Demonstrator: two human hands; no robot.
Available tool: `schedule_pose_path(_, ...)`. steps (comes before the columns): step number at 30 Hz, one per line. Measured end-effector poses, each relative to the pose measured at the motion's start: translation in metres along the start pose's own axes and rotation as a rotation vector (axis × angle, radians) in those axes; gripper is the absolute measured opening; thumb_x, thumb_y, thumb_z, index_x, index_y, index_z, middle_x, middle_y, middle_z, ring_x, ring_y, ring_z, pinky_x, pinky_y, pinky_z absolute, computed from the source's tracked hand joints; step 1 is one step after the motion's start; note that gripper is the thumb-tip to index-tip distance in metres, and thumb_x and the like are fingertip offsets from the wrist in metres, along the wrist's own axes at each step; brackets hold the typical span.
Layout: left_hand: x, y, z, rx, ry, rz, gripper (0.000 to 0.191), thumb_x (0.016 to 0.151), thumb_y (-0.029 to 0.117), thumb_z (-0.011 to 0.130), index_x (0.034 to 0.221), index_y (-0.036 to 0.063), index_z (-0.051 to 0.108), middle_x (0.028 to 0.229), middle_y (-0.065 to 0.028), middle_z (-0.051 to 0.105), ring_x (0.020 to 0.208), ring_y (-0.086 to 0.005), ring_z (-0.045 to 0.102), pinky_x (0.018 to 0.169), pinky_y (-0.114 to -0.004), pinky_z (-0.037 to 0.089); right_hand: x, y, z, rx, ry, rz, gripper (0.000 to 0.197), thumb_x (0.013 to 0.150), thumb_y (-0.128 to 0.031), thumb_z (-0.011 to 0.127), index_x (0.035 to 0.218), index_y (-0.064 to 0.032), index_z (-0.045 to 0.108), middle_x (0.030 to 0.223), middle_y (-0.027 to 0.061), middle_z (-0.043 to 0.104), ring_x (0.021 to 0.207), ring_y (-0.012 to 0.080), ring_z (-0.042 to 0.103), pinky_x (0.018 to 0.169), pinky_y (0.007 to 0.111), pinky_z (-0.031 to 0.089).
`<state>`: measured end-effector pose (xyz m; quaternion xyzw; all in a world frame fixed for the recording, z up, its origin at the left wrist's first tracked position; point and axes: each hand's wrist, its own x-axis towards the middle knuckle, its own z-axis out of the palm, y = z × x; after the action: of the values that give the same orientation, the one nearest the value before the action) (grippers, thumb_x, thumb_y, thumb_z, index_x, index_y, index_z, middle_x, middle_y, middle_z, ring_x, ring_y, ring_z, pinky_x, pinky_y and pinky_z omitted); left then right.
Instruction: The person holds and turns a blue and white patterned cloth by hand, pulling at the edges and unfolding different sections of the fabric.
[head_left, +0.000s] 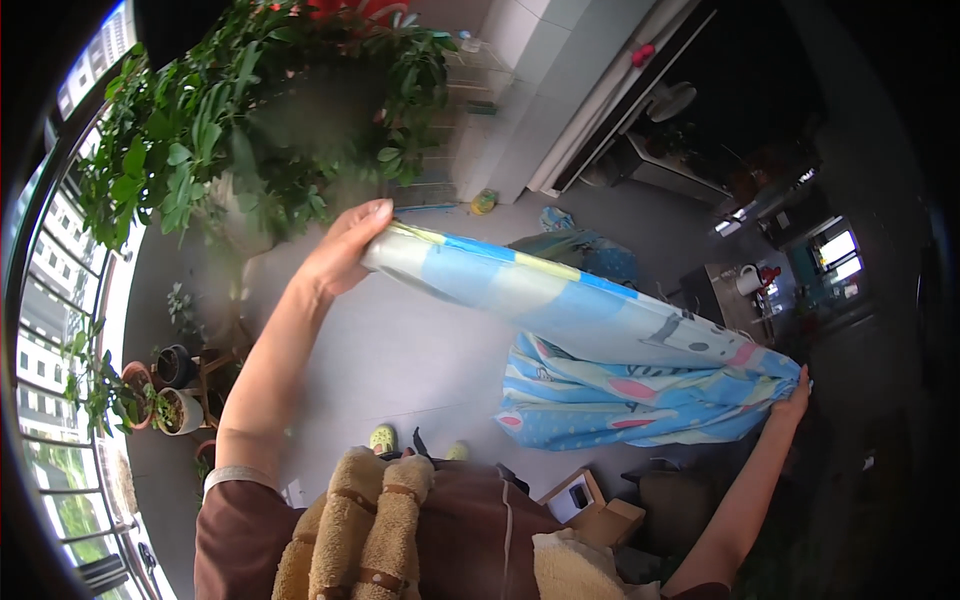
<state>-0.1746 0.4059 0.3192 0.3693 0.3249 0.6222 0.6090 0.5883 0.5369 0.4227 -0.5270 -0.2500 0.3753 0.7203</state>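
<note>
A blue, white and pale yellow patterned cloth (480, 277) with cartoon prints is stretched between my two raised hands. My left hand (349, 244) grips one end of its upper edge, thumb on top. At the far right my right hand (793, 394) holds the bunched opposite end. From the right-hand part, striped and dotted folds of the same cloth hang down in a loose heap. Behind it, more blue and dark fabric (589, 251) lies on the floor.
Leafy potted plants (187, 142) stand at the upper left beside a railed window. Smaller flower pots (180, 411) are at the left. An opened cardboard box (592, 510) is near my body at the lower right. A small yellow-green object (484, 201) sits by the wall pillar.
</note>
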Motion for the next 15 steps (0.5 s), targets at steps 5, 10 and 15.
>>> schedule_pose_path(5,-0.002,0.004,0.000,0.098,0.055,0.040,0.027,0.074,0.006,0.065,0.092,0.0073,0.045,0.083,-0.0034,0.055,0.074,-0.0101,0.055,0.061,-0.022,0.046,-0.016,0.003,0.008,-0.005,0.076,-0.070,0.033,0.082,-0.027,0.063,0.105,-0.0046,0.058,0.109,0.0079,0.059,0.097,0.0249,0.056,0.086,0.038,0.045)
schedule_pose_path(10,0.006,-0.002,0.009,0.135,0.184,0.160,0.012,0.083,0.009,0.059,0.094,0.0087,0.053,0.081,0.0007,0.058,0.070,-0.0070,0.054,0.062,-0.021,0.044,-0.039,0.011,0.022,-0.047,0.064,-0.067,0.038,0.082,-0.027,0.063,0.112,-0.0037,0.056,0.112,0.0088,0.057,0.098,0.0243,0.056,0.085,0.037,0.045)
schedule_pose_path(15,0.001,0.004,0.010,0.231,0.306,0.232,0.011,0.086,0.015,0.057,0.091,0.0062,0.062,0.076,0.0030,0.059,0.069,-0.0045,0.053,0.064,-0.019,0.041,-0.068,0.027,0.032,-0.131,0.057,-0.109,0.034,0.083,-0.026,0.063,0.109,-0.0057,0.056,0.112,0.0083,0.058,0.098,0.0227,0.056,0.085,0.034,0.045)
